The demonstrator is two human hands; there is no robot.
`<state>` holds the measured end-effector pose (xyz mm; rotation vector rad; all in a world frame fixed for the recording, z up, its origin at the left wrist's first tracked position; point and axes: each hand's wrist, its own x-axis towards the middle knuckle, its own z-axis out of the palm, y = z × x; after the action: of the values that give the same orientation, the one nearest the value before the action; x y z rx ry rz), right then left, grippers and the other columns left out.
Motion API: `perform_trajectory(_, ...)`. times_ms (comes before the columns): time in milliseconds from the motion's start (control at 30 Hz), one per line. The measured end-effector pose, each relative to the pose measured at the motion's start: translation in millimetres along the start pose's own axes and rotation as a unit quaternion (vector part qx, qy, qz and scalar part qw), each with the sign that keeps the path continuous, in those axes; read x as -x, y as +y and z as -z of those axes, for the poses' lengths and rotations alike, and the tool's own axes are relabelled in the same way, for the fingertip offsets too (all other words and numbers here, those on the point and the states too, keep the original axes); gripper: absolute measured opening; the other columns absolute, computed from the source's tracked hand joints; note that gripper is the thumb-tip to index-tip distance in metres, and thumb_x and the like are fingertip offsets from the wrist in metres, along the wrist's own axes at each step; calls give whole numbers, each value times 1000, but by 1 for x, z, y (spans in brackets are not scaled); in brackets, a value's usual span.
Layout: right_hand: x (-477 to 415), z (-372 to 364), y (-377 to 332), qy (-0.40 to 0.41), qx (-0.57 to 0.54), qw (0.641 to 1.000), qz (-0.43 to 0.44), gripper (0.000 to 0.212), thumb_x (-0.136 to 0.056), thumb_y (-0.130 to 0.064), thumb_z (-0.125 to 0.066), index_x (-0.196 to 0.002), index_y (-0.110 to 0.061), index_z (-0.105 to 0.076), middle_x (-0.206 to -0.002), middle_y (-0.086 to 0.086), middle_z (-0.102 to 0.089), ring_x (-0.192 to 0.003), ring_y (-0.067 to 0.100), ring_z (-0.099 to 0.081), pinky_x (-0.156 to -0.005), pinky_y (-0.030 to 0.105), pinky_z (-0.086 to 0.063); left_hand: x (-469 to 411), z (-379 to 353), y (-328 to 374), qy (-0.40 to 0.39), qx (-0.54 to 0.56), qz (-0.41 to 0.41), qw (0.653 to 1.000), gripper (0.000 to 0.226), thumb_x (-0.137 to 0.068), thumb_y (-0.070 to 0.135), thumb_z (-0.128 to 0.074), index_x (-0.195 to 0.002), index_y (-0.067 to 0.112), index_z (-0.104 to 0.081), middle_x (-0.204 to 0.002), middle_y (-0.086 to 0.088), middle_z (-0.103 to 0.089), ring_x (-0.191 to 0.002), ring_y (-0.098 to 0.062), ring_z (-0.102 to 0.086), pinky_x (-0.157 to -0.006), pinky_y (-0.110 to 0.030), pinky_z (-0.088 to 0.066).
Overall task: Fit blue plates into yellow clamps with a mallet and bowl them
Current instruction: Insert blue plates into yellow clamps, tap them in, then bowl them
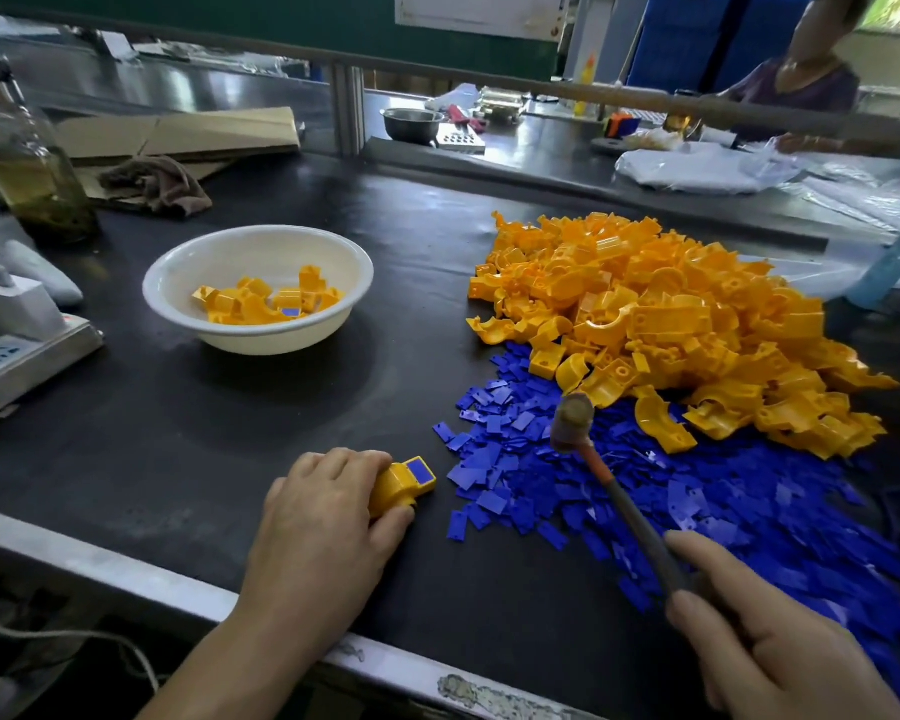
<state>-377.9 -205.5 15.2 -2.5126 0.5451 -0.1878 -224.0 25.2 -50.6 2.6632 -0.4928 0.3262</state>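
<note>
- Now the left hand curls round a yellow clamp, pinning it to the table; a blue plate sits in its top face, just past the fingertips.
- The right hand is wrapped round the mallet handle, head raised to the right of the held clamp.
- Likely step: tapping the plate home. Next calls for a square blow clear of the fingers, then a drop into the bowl beyond the left hand.
</note>
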Motion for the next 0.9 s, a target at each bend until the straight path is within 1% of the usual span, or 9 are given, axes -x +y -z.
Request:
perform_trajectory(167, -3, 5, 22, 76, 168, 982, 33, 50, -57, -12, -87, -104, -21, -71, -76, -9, -67, -52, 11, -61, -40, 19, -43, -10, 11, 0, -14, 197, 104, 975, 21, -76, 50, -69, -94, 41, -62, -85, 24, -65, -84, 4, -57, -69, -19, -42)
perform_trajectory(267, -13, 8, 42, 81, 203, 975, 42, 53, -54, -12, -88, -103, -19, -70, -74, -6, -66, -56, 17, -64, -41, 25, -45, -48, 28, -3, 19, 453, 205, 867, 7, -84, 37, -69, -85, 30, -72, -78, 15, -72, -70, 1, -63, -64, -22, -46)
perform_trajectory(367, -22, 10, 56, 81, 204, 975, 35, 53, -51, -10, -90, -99, -17, -70, -71, -2, -65, -57, 21, -65, -45, 27, -44, -105, 54, -6, 39, 623, 266, 735, 19, -92, 35, -59, -89, 19, -68, -80, 0, -70, -61, -8, -66, -54, -21, -51)
perform_trajectory(433, -25, 8, 61, 86, 217, 971, 53, 55, -43, -11, -93, -93, -18, -70, -66, -3, -63, -52, 18, -64, -42, 21, -38, -139, 70, -9, 52, 702, 287, 650, 28, -95, 39, -52, -105, 15, -63, -95, -4, -67, -70, -10, -68, -57, -21, -52)
perform_trajectory(500, -26, 7, 64, 103, 230, 965, 75, 59, -36, -13, -95, -90, -18, -70, -64, -4, -63, -47, 17, -62, -41, 18, -35, -156, 75, -12, 56, 726, 296, 617, 46, -96, 42, -49, -130, 10, -50, -117, -13, -59, -95, -19, -66, -70, -27, -52)
perform_trajectory(567, -27, 7, 67, 115, 228, 963, 79, 60, -35, -14, -95, -88, -18, -70, -64, -4, -63, -49, 18, -63, -39, 23, -41, -151, 69, -8, 38, 695, 295, 654, 47, -97, 36, -50, -135, 10, -43, -125, -16, -53, -103, -24, -63, -76, -30, -51)
perform_trajectory(700, -31, 6, 68, 127, 244, 959, 63, 57, -38, -14, -95, -90, -13, -71, -71, 4, -64, -58, 28, -64, -46, 37, -49, -101, 41, 13, -23, 609, 242, 754, 11, -93, 20, -58, -102, 16, -63, -103, -8, -69, -81, -15, -70, -65, -28, -55)
perform_trajectory(833, -43, 13, 61, 165, 233, 955, 82, 45, -61, -21, -86, -102, -13, -69, -84, 2, -65, -72, 27, -63, -58, 38, -52, -45, 12, 24, -96, 367, 147, 913, 13, -85, 29, -69, -96, 35, -67, -88, 15, -74, -82, 5, -67, -73, -22, -49)
perform_trajectory(900, -60, 18, 53, 192, 247, 944, 102, 41, -71, -29, -76, -110, -18, -66, -91, -1, -65, -79, 23, -62, -62, 33, -50, -26, 7, 30, -118, 278, 91, 949, 18, -81, 35, -72, -89, 46, -61, -90, 21, -70, -84, 9, -63, -78, -20, -48)
